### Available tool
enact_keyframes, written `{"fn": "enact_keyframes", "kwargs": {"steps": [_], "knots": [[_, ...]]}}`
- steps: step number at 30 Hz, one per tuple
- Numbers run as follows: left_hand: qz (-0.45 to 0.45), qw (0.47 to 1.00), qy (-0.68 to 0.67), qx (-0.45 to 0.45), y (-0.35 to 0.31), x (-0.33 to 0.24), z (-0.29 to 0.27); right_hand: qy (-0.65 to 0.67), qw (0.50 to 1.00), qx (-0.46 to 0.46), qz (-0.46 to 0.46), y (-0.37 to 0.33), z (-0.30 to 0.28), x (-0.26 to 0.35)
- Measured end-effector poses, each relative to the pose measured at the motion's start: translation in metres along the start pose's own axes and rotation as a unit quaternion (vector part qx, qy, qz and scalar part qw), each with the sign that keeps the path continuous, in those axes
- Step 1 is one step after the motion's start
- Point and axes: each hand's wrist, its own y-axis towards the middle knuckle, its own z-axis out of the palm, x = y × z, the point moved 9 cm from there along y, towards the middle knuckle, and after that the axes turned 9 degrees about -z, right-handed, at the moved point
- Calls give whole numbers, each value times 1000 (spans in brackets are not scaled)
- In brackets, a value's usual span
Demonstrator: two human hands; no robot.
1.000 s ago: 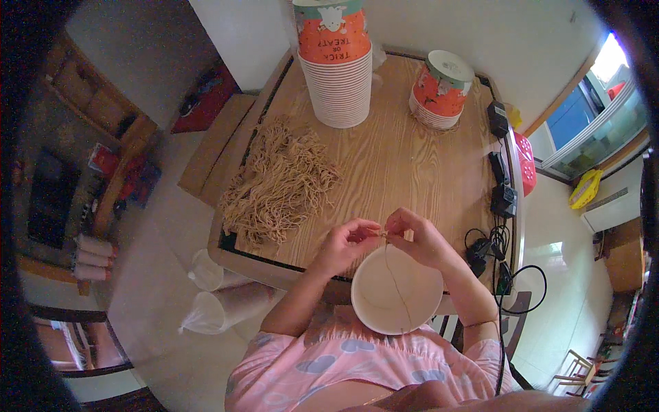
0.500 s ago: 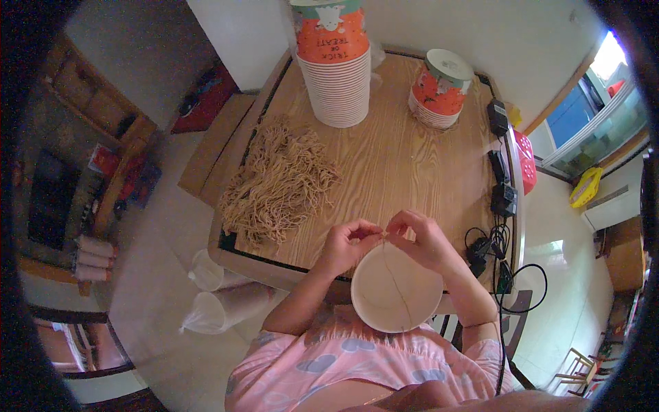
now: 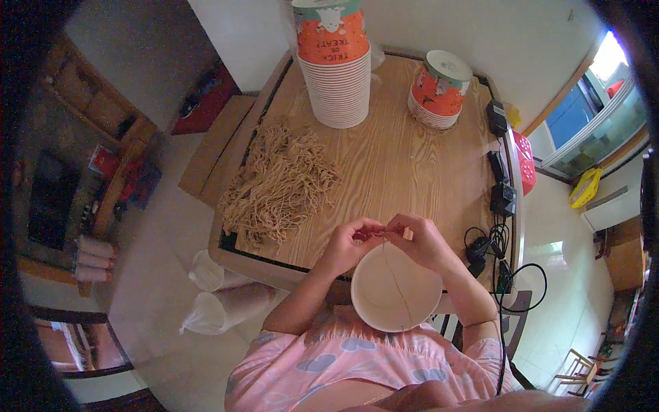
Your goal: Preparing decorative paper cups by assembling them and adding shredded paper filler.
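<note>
A white paper bucket rests at my lap, its mouth facing up toward me. A thin tan string crosses the mouth from the far rim to the near rim. At the far rim my left hand pinches the string end with bent fingers. Close against it, my right hand is closed in a pinch on the same string by the rim. My fingertips meet there and hide the exact spot where string and rim join. A tangled heap of tan strings lies on the table to the left.
A tall stack of orange-printed buckets stands at the table's far side, with a shorter stack to its right. Black adapters and coiled cables line the right edge. Bagged stacks of white cups lie at lower left.
My fingers have shifted slightly at the far rim, the two hands' fingertips drawing closer together over the string. The bucket has stayed in place.
</note>
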Motion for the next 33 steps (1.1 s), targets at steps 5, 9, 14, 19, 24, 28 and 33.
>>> {"fn": "enact_keyframes", "kwargs": {"steps": [5,9,14,19,24,28,33], "knots": [[-16,999,46,1,2,8,0,10,1000,-10,-15,-2,1,-3],[-65,996,-68,9,1,14,0,17,1000,-8,-11,-1,1,-2],[-47,983,-172,40,0,13,-5,22,1000,-5,-20,-2,5,-6],[-51,991,-112,46,-2,6,-2,70,996,6,-54,0,10,4],[-61,988,-139,35,-4,11,-5,53,998,15,-9,-2,8,-1],[-60,984,-159,50,-3,12,-4,47,999,24,5,-1,8,0],[-63,992,-105,27,-3,15,-4,40,999,22,7,0,8,-2]]}}
